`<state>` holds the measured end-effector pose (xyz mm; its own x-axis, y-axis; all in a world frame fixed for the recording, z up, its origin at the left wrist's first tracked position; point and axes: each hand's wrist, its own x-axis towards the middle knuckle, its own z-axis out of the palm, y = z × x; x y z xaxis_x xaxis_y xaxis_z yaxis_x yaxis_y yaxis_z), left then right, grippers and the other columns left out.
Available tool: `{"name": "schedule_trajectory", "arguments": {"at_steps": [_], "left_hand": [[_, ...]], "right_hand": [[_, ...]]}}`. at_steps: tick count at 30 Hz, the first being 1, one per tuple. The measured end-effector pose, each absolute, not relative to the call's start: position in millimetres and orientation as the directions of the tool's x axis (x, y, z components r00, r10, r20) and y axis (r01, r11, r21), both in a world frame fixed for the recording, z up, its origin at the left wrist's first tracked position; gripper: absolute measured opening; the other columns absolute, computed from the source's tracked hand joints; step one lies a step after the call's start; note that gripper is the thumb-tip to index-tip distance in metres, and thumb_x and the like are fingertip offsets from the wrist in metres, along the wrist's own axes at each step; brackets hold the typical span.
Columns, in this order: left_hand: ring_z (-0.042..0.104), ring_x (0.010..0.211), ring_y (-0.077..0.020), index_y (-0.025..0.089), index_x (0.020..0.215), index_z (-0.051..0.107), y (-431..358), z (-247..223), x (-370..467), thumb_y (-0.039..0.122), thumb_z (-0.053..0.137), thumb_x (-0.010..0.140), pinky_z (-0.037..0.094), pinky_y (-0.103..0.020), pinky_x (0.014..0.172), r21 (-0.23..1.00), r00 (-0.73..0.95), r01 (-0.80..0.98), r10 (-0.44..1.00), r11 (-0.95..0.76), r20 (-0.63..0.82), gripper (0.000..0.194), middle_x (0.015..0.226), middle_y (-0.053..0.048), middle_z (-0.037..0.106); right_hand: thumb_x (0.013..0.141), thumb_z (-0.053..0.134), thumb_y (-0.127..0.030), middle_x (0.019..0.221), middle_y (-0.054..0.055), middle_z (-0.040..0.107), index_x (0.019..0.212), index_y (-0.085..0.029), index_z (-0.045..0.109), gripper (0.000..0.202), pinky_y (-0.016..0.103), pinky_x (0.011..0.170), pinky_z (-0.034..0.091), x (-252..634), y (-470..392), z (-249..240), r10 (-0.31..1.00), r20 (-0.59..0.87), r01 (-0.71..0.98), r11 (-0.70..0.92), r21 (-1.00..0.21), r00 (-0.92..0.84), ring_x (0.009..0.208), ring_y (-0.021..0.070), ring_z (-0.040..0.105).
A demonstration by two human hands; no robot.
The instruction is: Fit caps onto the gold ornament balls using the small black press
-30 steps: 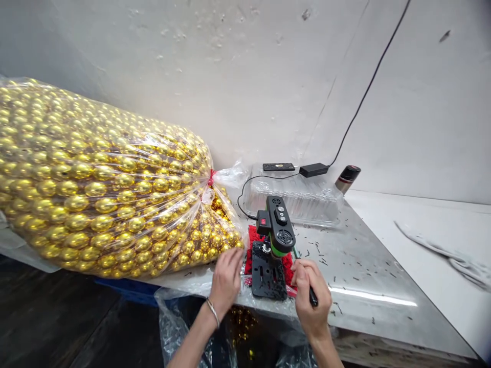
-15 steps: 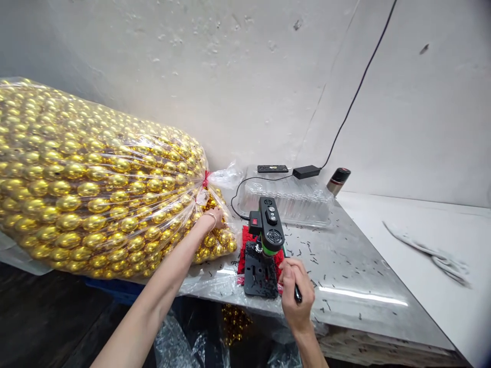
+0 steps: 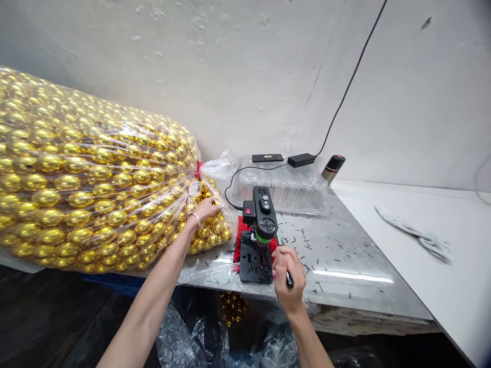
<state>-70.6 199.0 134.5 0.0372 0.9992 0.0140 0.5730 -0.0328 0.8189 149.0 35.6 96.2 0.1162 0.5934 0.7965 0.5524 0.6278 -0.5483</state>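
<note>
My left hand point(image 3: 207, 208) is over loose gold balls point(image 3: 210, 232) at the mouth of a small clear bag, its fingers bent together; whatever they grip is too small to tell. My right hand point(image 3: 289, 276) is wrapped round a black-ended handle point(image 3: 289, 279) beside a small black machine point(image 3: 264, 212) with a green ring. Under the machine's head is a black slotted base plate point(image 3: 256, 268), set on a red cloth point(image 3: 238, 250). A huge clear bag of gold balls point(image 3: 95, 199), tied with a red tie point(image 3: 198, 169), lies at the left.
Behind the machine stands a clear plastic tray point(image 3: 284, 189), with a black power adapter point(image 3: 301, 160) on it. Further right are a bottle point(image 3: 333, 167) and white gloves point(image 3: 418, 235). Dark slivers litter the metal table point(image 3: 345, 255). More gold balls point(image 3: 232, 308) show below the edge.
My left hand has lifted slightly and turned, with more of its back and fingers showing over the balls. My right hand stays on the handle. The whole view has shifted a little.
</note>
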Motion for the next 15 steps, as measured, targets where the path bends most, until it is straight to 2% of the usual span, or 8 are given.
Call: {"name": "schedule_trajectory", "arguments": {"at_steps": [2,3,5,7,8,11,15], "left_hand": [[0.064,0.086,-0.0174,0.011,0.113,0.059,186,134,-72,0.029,0.049,0.091,0.054,-0.030,0.073,0.891,0.054,0.454,0.998,0.000,-0.028,0.030,0.101,-0.008,0.065],[0.065,0.084,-0.0158,0.012,0.114,0.059,175,133,-72,0.028,0.048,0.091,0.053,-0.026,0.069,0.943,0.058,0.330,0.997,0.035,-0.057,0.031,0.100,-0.008,0.066],[0.065,0.080,-0.0134,0.014,0.115,0.059,148,125,-70,0.028,0.051,0.087,0.050,-0.019,0.060,0.989,0.080,-0.036,0.987,0.142,-0.139,0.033,0.100,-0.008,0.067],[0.065,0.076,-0.0123,0.014,0.113,0.062,120,112,-63,0.028,0.057,0.082,0.047,-0.017,0.053,0.902,0.159,-0.335,0.960,0.271,-0.230,0.035,0.098,-0.008,0.067],[0.064,0.074,-0.0121,0.015,0.112,0.062,108,104,-57,0.027,0.059,0.079,0.045,-0.016,0.051,0.854,0.198,-0.405,0.943,0.326,-0.266,0.036,0.097,-0.008,0.068],[0.064,0.071,-0.0120,0.015,0.110,0.064,83,77,-35,0.026,0.066,0.073,0.043,-0.017,0.050,0.789,0.257,-0.441,0.902,0.428,-0.346,0.039,0.095,-0.008,0.068],[0.061,0.071,-0.0121,0.016,0.118,0.062,72,49,-12,0.036,0.071,0.070,0.041,-0.018,0.051,0.878,0.262,-0.247,0.901,0.409,-0.346,0.052,0.090,-0.006,0.066]], "right_hand": [[0.087,0.040,-0.005,0.070,0.001,0.051,0.065,-0.020,0.044,0.027,0.027,0.062,0.039,150,36,95,0.589,0.801,0.555,0.633,-0.540,0.108,0.070,0.0127,0.052],[0.087,0.039,-0.005,0.069,0.001,0.050,0.065,-0.020,0.044,0.028,0.027,0.062,0.040,150,36,95,0.586,0.803,0.557,0.635,-0.536,0.105,0.071,0.0131,0.052],[0.087,0.039,-0.004,0.068,0.001,0.049,0.065,-0.020,0.043,0.028,0.027,0.063,0.040,151,36,95,0.583,0.806,0.560,0.636,-0.530,0.101,0.072,0.0135,0.053],[0.086,0.040,-0.003,0.067,0.000,0.049,0.066,-0.020,0.044,0.027,0.027,0.063,0.040,151,36,96,0.576,0.812,0.562,0.644,-0.520,0.091,0.072,0.0137,0.052],[0.086,0.040,-0.003,0.067,0.000,0.049,0.066,-0.020,0.044,0.027,0.027,0.063,0.040,151,36,97,0.574,0.814,0.561,0.648,-0.515,0.086,0.072,0.0136,0.052],[0.086,0.040,-0.003,0.069,0.001,0.051,0.067,-0.020,0.044,0.026,0.027,0.062,0.040,152,35,99,0.585,0.808,0.560,0.645,-0.519,0.074,0.072,0.0131,0.052],[0.087,0.040,-0.006,0.073,0.003,0.053,0.067,-0.019,0.046,0.025,0.027,0.062,0.041,154,34,101,0.620,0.783,0.580,0.621,-0.528,0.049,0.072,0.0128,0.053]]}}
